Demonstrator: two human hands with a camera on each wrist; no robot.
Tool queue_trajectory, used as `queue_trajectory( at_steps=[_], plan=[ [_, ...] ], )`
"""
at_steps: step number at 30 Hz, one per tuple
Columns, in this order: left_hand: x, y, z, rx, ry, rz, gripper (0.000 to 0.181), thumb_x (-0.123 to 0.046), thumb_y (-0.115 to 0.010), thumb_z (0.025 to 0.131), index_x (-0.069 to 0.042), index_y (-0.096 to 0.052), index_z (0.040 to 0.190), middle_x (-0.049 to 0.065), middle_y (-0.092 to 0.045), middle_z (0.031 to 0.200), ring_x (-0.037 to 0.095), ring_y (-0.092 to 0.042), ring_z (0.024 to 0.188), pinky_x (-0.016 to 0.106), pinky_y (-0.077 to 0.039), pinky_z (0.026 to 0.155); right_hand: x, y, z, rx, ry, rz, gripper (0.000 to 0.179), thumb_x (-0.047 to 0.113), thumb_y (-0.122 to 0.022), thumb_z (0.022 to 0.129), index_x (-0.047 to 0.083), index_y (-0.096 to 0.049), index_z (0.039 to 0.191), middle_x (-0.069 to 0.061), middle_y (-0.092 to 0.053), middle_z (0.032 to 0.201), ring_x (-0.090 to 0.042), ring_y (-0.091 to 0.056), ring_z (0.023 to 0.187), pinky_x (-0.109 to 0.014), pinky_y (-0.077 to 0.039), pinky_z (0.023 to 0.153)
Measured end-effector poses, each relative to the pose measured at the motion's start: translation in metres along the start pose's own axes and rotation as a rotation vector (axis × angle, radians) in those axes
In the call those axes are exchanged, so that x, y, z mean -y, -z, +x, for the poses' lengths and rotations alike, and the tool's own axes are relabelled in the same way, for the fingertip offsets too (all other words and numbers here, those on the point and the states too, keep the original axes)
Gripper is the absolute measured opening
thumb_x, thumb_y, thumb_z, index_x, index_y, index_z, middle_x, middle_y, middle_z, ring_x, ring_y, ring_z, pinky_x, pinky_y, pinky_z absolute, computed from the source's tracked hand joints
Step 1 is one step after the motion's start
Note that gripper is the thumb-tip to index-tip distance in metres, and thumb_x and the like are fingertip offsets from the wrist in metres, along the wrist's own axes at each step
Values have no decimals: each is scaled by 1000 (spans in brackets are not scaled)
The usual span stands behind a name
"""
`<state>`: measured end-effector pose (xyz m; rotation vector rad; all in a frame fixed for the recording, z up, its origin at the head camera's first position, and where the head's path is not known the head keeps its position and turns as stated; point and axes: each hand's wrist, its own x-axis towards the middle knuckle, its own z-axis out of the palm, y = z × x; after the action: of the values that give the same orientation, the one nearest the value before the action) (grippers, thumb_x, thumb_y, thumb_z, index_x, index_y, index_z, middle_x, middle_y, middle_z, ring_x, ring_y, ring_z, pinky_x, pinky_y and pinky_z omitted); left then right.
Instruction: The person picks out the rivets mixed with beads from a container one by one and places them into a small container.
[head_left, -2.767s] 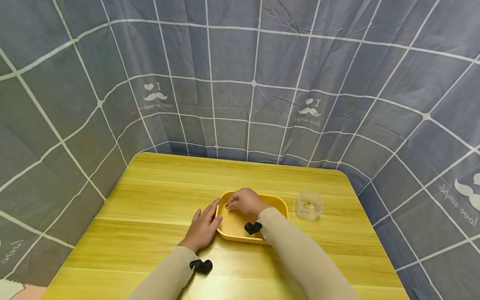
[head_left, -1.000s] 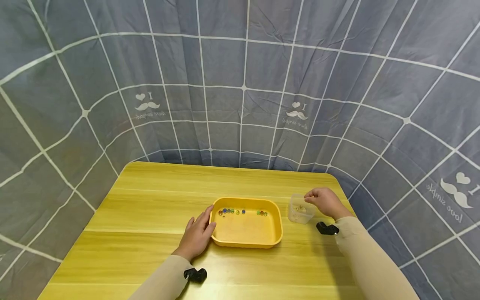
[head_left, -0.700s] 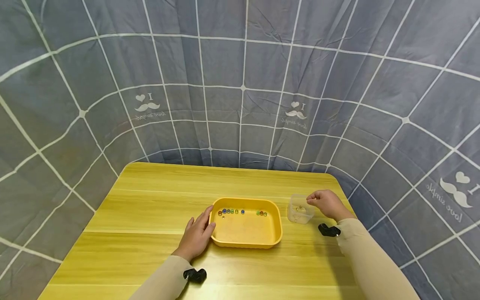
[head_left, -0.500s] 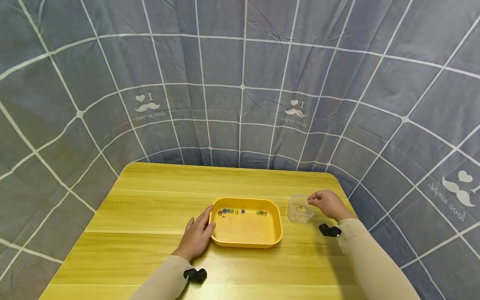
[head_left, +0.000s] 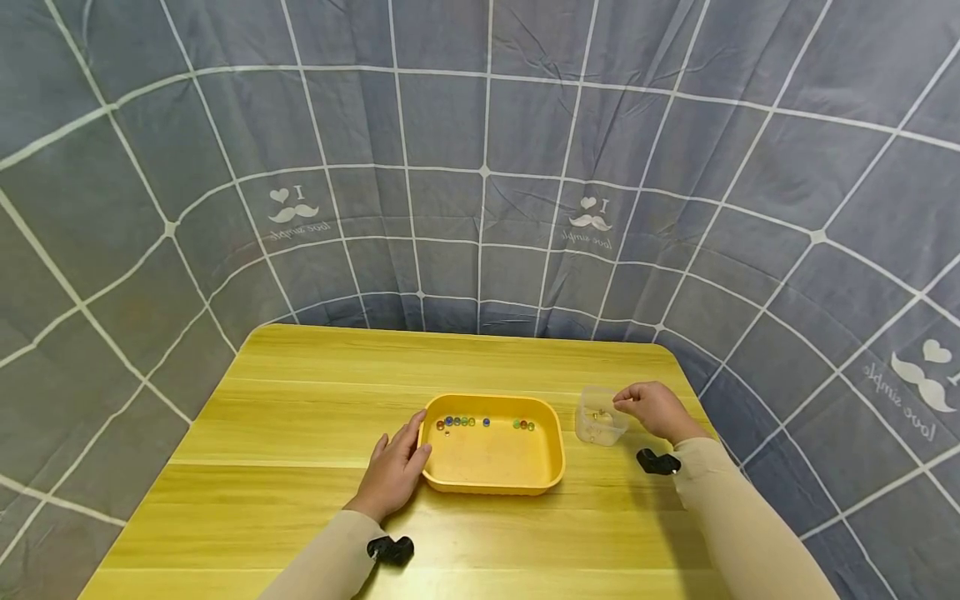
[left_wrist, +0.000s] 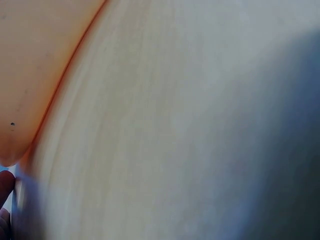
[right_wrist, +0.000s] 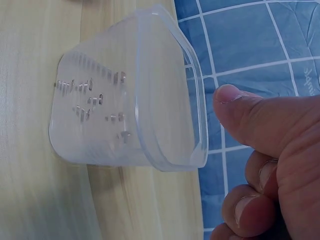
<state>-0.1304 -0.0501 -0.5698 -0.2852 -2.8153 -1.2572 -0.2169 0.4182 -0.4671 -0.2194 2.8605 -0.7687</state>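
Note:
My left hand (head_left: 392,471) lies along the left wall of a yellow tray (head_left: 491,487), its fingers extended and touching the rim. Inside the tray, several coloured glass marbles (head_left: 486,422) sit along the far side, with one tiny bead (head_left: 447,433) near the left end. My right hand (head_left: 654,408) hovers at the right rim of a clear plastic container (right_wrist: 170,100), thumb over loosely curled fingers. Nothing shows between the thumb and fingers, though the thumb hides the index fingertip in the right wrist view. Several small gold-coloured pieces (head_left: 598,415) lie at the container's bottom.
The wood-grain table (head_left: 330,392) carries the tray near its middle and the container to the tray's right. A grey-blue checked curtain (head_left: 450,208) hangs around the back and both sides. Each wrist wears a black camera (head_left: 391,550).
Earlier my right hand was pinching a small round thing at the tray's left end; it has since moved right to the container. Over the last second both hands have barely moved.

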Motion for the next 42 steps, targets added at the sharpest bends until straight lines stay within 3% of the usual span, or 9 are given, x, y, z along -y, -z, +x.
queue_trajectory(
  at_steps=[7,16,28,34,42],
  plan=[
    [2,0,0,1,1,-4,60,-30,-50,113,-25,-29,169,8,-44,167,36,-42,154,66,-11,129,1,-3,1,11,-6,10,28,20,-65,105,2,-77,123,-23,-73,129,-44,-69,117,-55,-60,92],
    [3,0,0,6,-4,0,60,-32,-49,113,-25,-28,169,8,-44,167,37,-41,155,66,-11,129,5,-6,1,14,12,8,31,23,-64,106,3,-75,128,-24,-71,133,-43,-69,115,-56,-60,92],
    [5,1,-1,9,-2,3,61,-33,-50,113,-25,-28,169,8,-44,167,38,-41,154,66,-12,129,19,-13,8,9,17,8,30,22,-64,106,4,-76,128,-20,-74,127,-28,-71,102,-45,-60,82],
    [3,-1,2,-8,-9,4,61,-32,-50,113,-25,-28,169,8,-45,166,38,-43,153,67,-12,129,38,-19,19,18,51,49,30,25,-65,106,7,-77,127,-20,-74,98,-19,-61,79,-34,-50,70],
    [1,-4,6,-2,12,8,60,-33,-50,113,-26,-28,169,6,-43,168,37,-42,154,64,-12,130,92,-42,30,62,158,70,28,25,-67,104,8,-78,124,-11,-64,79,-17,-48,68,-32,-43,65]
  ],
)
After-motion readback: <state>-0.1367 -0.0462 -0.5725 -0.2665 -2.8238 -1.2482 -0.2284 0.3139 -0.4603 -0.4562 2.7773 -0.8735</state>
